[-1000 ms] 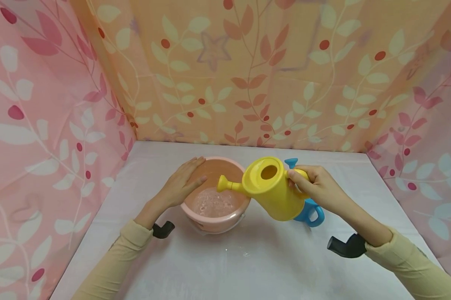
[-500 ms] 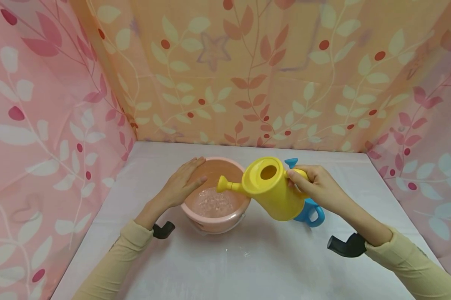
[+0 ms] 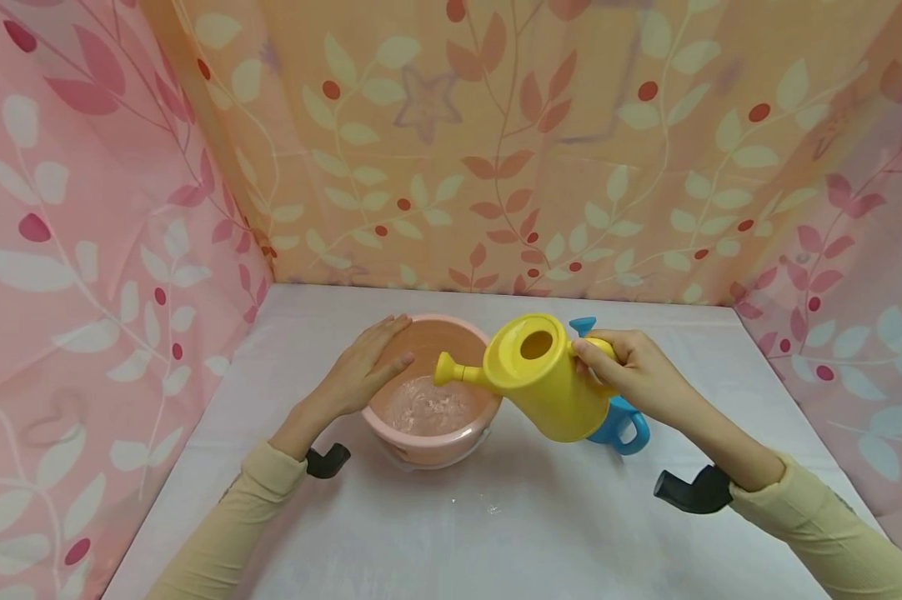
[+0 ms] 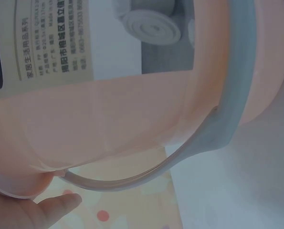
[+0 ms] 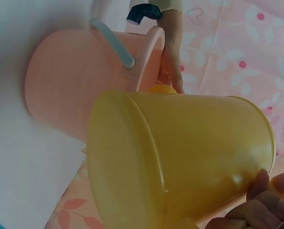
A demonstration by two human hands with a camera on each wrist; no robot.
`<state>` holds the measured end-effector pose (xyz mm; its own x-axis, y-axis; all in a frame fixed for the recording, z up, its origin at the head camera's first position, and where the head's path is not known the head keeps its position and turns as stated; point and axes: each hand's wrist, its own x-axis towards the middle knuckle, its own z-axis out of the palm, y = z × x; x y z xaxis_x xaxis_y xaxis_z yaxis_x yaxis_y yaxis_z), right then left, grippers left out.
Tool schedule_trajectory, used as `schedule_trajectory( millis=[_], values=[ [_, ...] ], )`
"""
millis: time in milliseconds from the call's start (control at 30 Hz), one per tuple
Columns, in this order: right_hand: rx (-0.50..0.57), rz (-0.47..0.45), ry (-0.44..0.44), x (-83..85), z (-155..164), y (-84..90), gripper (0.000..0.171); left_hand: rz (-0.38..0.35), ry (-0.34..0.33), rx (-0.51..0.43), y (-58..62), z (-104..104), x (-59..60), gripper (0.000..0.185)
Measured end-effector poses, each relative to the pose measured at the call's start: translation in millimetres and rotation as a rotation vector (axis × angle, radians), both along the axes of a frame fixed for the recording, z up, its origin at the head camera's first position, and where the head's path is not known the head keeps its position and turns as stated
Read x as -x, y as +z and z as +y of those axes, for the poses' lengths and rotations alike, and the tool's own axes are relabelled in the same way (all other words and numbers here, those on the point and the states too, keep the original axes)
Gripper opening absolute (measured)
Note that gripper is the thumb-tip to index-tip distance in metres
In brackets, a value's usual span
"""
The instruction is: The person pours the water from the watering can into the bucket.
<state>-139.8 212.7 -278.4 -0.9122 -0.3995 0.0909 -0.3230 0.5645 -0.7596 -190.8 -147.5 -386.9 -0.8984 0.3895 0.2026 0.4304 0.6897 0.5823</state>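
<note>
A right hand point(image 3: 634, 371) closes its grip on the handle of a light, rigid yellow plastic watering can point(image 3: 543, 379) tipped over a water-filled pink plastic bucket point(image 3: 428, 437), whose rim the flat, relaxed left hand point(image 3: 361, 367) steadies on the white bench point(image 3: 496, 533).

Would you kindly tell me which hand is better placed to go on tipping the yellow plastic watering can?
The right hand: it grips the yellow plastic watering can, while the left hand rests on the pink plastic bucket.

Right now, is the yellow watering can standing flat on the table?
No, the right hand holds the yellow watering can up in the air, tipped so its spout points into the pink bucket.
</note>
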Motion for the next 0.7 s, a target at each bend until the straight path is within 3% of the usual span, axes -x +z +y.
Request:
schedule_trajectory(
  millis=[700],
  values=[
    [-0.002, -0.014, 0.011, 2.5, 0.3, -0.2, 0.029, 0.012, 0.001, 0.012, -0.8, 0.1, 0.2, 0.062]
  ],
)
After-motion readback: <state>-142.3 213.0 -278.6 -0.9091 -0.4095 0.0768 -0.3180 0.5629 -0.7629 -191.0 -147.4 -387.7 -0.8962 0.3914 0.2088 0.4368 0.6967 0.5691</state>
